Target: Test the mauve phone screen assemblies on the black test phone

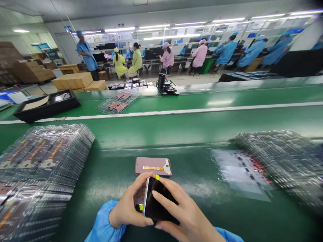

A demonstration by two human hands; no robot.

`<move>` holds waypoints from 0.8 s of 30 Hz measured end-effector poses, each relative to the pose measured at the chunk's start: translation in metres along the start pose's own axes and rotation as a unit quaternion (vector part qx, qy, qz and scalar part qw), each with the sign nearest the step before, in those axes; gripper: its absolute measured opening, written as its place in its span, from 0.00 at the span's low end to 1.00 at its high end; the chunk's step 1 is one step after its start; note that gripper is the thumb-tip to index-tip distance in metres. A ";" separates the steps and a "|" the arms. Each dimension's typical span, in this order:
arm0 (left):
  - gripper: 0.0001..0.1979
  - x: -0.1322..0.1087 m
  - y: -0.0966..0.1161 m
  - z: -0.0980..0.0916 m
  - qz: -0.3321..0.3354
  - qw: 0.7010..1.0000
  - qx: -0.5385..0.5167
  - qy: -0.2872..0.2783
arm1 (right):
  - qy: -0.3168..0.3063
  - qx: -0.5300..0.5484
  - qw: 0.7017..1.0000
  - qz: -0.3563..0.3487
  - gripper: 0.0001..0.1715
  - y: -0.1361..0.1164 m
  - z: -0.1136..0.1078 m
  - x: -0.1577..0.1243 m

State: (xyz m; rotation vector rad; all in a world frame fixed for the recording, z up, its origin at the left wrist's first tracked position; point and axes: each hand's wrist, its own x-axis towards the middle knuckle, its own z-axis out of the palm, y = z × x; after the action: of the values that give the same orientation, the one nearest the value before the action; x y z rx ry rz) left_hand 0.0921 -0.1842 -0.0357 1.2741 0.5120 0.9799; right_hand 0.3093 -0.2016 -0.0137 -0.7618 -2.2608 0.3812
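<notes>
Ceiling (101,11): pale grey. Lighting: fluorescent tubes (171,36) in long rows above the far workstations, lit; one flat ceiling lamp (21,31) at far left, lit. Wall (56,27): whitish, with a pale door (64,45) and a small blue sign (67,29) near its top. Floor (199,79): light, slightly glossy. Furniture: long workbench (181,59) across the rear, bearing dark monitors (149,54); one wooden stool (103,75); green worktop (156,129) in the foreground, glossy, crossed lengthwise by a white strip (176,112). Storage: brown cartons (30,72), stacked at left; tan boxes (73,80), nearer; one green bin (206,67) beside the bench.
</notes>
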 end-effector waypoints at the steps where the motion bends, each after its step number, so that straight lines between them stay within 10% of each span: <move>1: 0.48 0.000 -0.001 0.000 -0.001 1.000 -0.002 0.000 | 0.000 0.000 1.000 0.001 0.26 0.000 0.000 0.000; 24: 0.47 0.003 -0.001 0.003 -0.015 1.000 -0.027 0.000 | -0.043 0.025 0.998 0.039 0.31 0.001 -0.007 -0.001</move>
State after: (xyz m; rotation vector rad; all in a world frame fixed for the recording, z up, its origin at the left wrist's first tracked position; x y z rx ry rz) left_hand 0.0964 -0.1837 -0.0355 1.2154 0.5006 0.9625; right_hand 0.3152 -0.2015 -0.0097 -0.8221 -2.2977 0.5154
